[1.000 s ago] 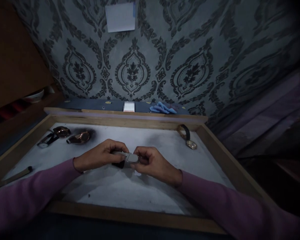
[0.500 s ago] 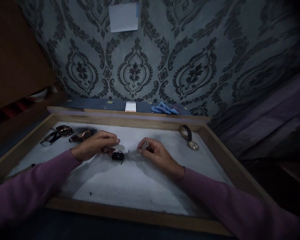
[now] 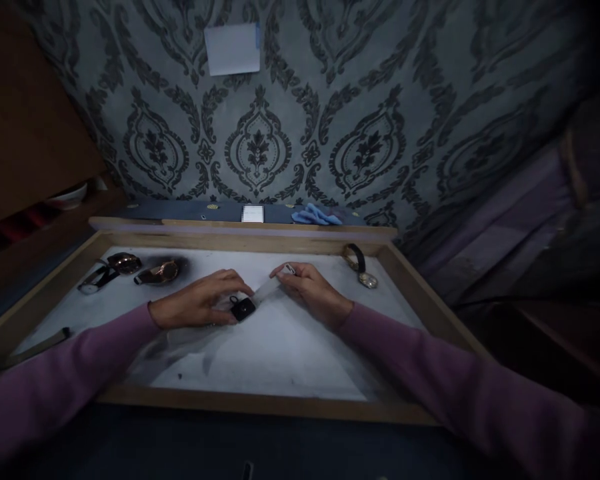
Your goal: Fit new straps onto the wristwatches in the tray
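Over the middle of the white-lined wooden tray (image 3: pixel 260 399), a watch with a black square case (image 3: pixel 243 309) and a pale, see-through strap (image 3: pixel 267 288) is between my hands. My left hand (image 3: pixel 203 298) has its thumb and fingertips closed about the case. A small dark loop shows beside the case. The strap's far end, with a whitish buckle-like piece, is pinched in my right hand (image 3: pixel 313 291). The strap slants up from the case to my right fingers. Part of the watch behind my left fingers is hidden.
Two dark watches (image 3: pixel 124 263) (image 3: pixel 97 278) and a rose-gold-toned watch (image 3: pixel 163 271) lie at the tray's left; a gold-faced watch (image 3: pixel 367 280) lies at the right. A greenish strap (image 3: pixel 43 347) is near my left sleeve. A blue cloth (image 3: pixel 316 215) and white card (image 3: pixel 253 213) sit beyond the rim.
My left fingers have spread and come round the black case, which has turned at a slant. The strap now rises more steeply to my right hand. The view has shifted slightly.
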Demonstrator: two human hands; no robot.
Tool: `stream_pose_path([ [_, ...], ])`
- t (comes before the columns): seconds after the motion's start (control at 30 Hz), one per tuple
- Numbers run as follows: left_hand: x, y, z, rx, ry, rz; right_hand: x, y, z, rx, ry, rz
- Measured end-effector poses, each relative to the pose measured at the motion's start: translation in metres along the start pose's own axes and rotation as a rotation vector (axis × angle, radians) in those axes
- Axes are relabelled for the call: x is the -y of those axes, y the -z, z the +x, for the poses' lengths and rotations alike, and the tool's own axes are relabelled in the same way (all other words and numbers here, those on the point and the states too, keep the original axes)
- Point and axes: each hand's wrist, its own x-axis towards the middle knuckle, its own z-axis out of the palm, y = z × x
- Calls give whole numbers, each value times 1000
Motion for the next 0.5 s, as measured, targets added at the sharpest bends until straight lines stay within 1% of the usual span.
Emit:
stream_pose_path([
  [0.03,1,-2,-1,-10,-41,78,0,2,1,10,-7,-4],
  [0.1,5,-5,-2,12,-92,200,1,5,4,31,-16,-14],
  [0.2,13,-10,-4,46,-131,345,-1,6,7,36,-8,-32],
  [0.33,22,-16,-5,9,-152,469,-6,1,8,-3,4,-88],
  [0.5,21,-18,-6,15,-162,540,-5,-10,8,-79,-8,-182],
])
